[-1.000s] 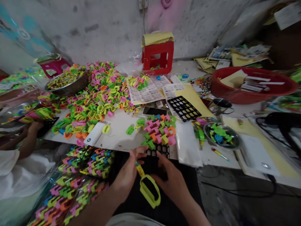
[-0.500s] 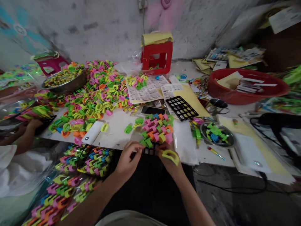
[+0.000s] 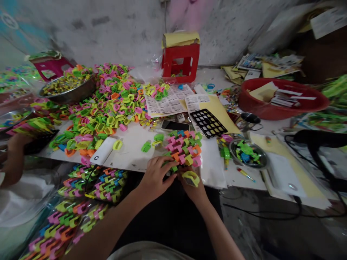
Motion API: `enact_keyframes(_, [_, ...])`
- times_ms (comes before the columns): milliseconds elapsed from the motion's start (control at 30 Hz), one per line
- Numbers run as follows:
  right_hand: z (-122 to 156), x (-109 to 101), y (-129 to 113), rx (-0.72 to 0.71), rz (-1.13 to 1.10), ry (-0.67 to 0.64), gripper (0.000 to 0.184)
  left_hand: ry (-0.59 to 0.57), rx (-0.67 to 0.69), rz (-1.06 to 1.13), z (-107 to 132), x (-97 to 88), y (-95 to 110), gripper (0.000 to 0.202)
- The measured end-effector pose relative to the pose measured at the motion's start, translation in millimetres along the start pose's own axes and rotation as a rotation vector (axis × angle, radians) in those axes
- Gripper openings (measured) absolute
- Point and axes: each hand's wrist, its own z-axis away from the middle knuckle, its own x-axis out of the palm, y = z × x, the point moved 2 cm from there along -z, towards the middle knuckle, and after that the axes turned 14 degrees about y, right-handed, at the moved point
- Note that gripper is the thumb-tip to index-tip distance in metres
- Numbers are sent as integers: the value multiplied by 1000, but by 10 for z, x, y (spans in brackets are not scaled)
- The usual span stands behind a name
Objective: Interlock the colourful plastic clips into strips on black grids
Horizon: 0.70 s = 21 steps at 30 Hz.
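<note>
A black grid tray, its near edge mostly hidden by my hands, carries rows of pink, green, orange and yellow ring-shaped plastic pieces (image 3: 184, 146) at the table's front edge. My left hand (image 3: 155, 178) curls over the near left corner, its thumb and fingers closed about a green plastic piece (image 3: 171, 163), partly hidden. At the near right corner is my right hand (image 3: 191, 187), fingers bent and partly hidden, with a yellow ring-shaped piece (image 3: 191, 178) in it. Loose green pieces (image 3: 146, 146) lie left of the tray.
A big heap of plastic pieces (image 3: 116, 104) covers the left back. An unfilled black tray (image 3: 208, 122), a phone (image 3: 175, 125) and a metal bowl (image 3: 249, 167) lie around. Behind stand a red stool (image 3: 195, 61) and red basin (image 3: 284, 112). A co-worker's arm (image 3: 13, 159) is at left.
My left hand has moved right and forward onto the tray's near corner, covering the black grid. My right hand has shifted slightly left. The co-worker's arm has moved left, and the view has shifted slightly.
</note>
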Motion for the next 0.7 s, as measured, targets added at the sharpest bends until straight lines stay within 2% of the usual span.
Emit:
enact_keyframes(133, [13,30,-38,-27,125,55,21,-46,8,-22,-18,-25,-9,37])
enact_keyframes(267, [34,40,15,68,83,137,23,-60,14,-26,-13,-23,-14,46])
enact_keyframes(333, [23,45,52,57,66,146,21,-62,17,-26,-9,-14,-16,46])
enact_keyframes(433, [-21,60,44,-58,134,69,14,-43,19,-40,-6,-8,-11,45])
enact_keyframes(567, [-78,94,-38,-181,363,-60,13,20,24,-63,-9,2,54,46])
enact_keyframes(700, [-103,145,-43,-219,529,-78,18,105,-14,-108,-21,85,158,53])
